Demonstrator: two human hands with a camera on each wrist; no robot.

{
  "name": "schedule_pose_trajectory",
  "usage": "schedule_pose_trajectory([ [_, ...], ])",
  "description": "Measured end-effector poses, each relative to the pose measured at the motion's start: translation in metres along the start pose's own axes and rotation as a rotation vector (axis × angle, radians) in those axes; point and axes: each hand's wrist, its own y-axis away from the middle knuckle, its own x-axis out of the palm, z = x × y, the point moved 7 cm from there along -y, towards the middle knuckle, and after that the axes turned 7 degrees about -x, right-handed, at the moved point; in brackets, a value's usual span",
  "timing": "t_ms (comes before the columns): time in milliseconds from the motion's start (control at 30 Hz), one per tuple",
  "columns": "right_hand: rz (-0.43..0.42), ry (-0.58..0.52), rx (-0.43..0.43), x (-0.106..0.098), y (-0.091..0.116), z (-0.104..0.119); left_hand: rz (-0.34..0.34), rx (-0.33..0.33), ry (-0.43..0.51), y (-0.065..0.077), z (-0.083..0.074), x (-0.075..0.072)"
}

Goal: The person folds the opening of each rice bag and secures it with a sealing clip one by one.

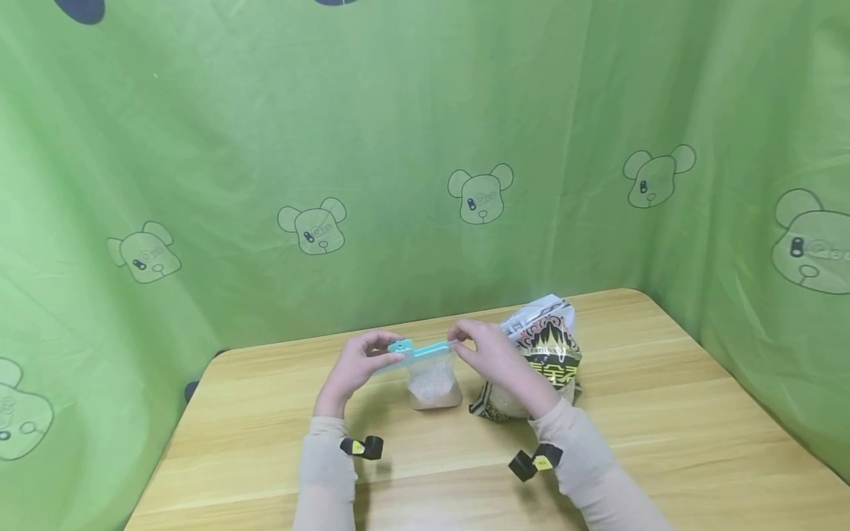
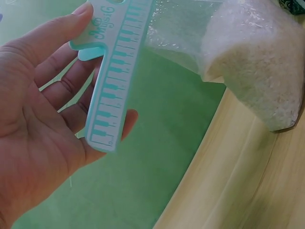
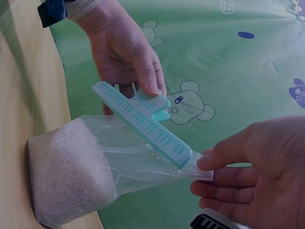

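Note:
A mint-green sealing clip with a piano-key print and the word "Music" lies across the neck of a clear plastic bag of white rice-like grains. My left hand pinches the clip's handle, thumb on the printed face and the other fingers behind it. At the opposite end of the clip, my right hand pinches a corner of the bag's top edge between thumb and index finger. The bag's filled bottom rests on the wooden table, its thin upper part drawn up toward the hands.
A larger printed package in black, gold and white stands right behind my right forearm on the wooden table. Green curtains with bear-head drawings hang around the table's back and sides. Each wrist wears a black camera band.

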Motion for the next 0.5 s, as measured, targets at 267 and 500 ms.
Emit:
schedule_pose_trajectory([
  [267, 0.041, -0.002, -0.039, -0.0021, 0.0008, 0.0033, -0.008, -0.032, -0.015, 0.0006, 0.0009, -0.001],
  [500, 0.049, 0.027, -0.062, -0.0033, 0.0015, 0.0053, -0.006, -0.032, 0.0, 0.0001, 0.003, 0.0009],
])
